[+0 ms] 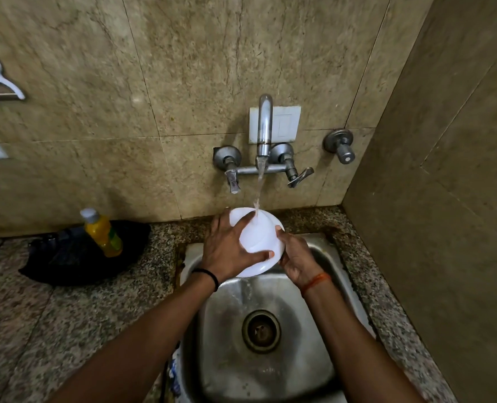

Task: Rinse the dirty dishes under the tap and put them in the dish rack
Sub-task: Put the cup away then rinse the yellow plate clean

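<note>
- steel sink (pixel 323 359) nearest, drain (pixel 261 330) in the middle of the basin, water running down toward it
- both forearms reach in over the basin; black band on left wrist, orange thread on right wrist
- left hand (pixel 227 245) lies spread over the upturned underside of the white plate (pixel 259 239), thumb hooked at the near rim, fingers reaching to the far rim; gripping
- right hand (pixel 295 258) clamps the plate's right rim, fingers curled under, thumb on the edge
- plate is held in the air above the back of the sink, tilted, near edge lower; it sits between the two hands, both equally close
- tap stream (pixel 257 193) lands on the plate's far part, just beyond the left fingertips
- judgement: rinse in progress; dish rack not in view, so the direction of the next carry cannot be told
- wall tap (pixel 264 126) straight behind the plate, lever handles each side; nothing blocks lifting out
- far left on the granite counter (pixel 52 315): yellow bottle (pixel 103 232) on a dark cloth or bag (pixel 75 257), well apart
</note>
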`<state>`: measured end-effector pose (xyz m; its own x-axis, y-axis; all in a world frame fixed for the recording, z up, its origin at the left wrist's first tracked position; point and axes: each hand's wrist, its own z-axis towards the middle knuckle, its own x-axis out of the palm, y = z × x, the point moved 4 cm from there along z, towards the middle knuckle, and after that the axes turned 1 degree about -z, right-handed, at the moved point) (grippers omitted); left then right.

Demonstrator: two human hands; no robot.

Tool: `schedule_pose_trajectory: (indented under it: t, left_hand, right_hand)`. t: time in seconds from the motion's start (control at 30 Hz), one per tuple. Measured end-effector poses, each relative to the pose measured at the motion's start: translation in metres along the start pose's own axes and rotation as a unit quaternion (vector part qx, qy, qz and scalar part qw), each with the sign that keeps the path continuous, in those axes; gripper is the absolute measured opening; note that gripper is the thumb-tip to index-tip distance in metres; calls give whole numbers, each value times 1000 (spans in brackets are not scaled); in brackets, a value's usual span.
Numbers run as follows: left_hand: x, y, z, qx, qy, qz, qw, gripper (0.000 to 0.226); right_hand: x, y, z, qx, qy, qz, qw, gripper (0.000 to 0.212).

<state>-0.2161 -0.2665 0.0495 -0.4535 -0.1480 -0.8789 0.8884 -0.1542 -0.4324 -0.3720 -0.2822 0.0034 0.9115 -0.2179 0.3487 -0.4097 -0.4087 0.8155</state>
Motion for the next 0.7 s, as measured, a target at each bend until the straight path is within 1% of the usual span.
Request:
schedule_pose_trajectory:
  t: [0.1, 0.17, 0.2, 0.27, 0.33, 0.4, 0.43, 0.5, 0.53, 0.57, 0.6, 0.63, 0.7]
  left_hand:
    - [-3, -5, -3, 43, -22, 76, 996, 99]
    - [-5, -8, -5, 72, -30, 95, 992, 100]
    - [-4, -7, -5, 84, -20, 84, 993, 100]
    - [-2, -2, -4, 84, 8, 4, 996, 96]
    - [2, 6, -4, 55, 17, -99, 993, 88]
    - [9, 13, -6, -1, 9, -163, 987, 81]
    - [13, 16, -7, -44, 17, -207, 977, 76]
    - [23, 18, -8, -120, 45, -318, 939, 65]
    - [26, 16, -8, -147, 52, -372, 915, 59]
    - [28, 15, -7, -181, 51, -430, 883, 53]
    - [29, 15, -7, -223, 45, -489, 842, 47]
    - [33, 16, -7, -269, 45, -545, 793, 41]
    - [33, 16, -9, -343, 62, -625, 699, 33]
  right_hand:
    - [9, -6, 0, -3, -36, 21, 999, 41]
    - [13, -10, 1, 11, -24, 61, 998, 50]
    - [12, -11, 0, 20, -20, 81, 996, 52]
    - [8, -13, -1, 43, -4, 113, 993, 51]
    - [-1, -17, 0, 54, -17, 139, 989, 54]
    - [-7, -18, -4, 40, -52, 140, 988, 56]
    - [-9, -19, -4, 35, -66, 145, 987, 55]
    - [-15, -19, -2, 26, -108, 159, 981, 55]
    - [-17, -17, -3, 21, -117, 159, 980, 54]
    - [-19, -17, -2, 17, -119, 156, 980, 52]
    - [-21, -16, -3, 14, -117, 146, 982, 51]
    - [-23, -16, -2, 7, -110, 140, 984, 50]
    - [-28, -16, -4, 7, -98, 117, 988, 49]
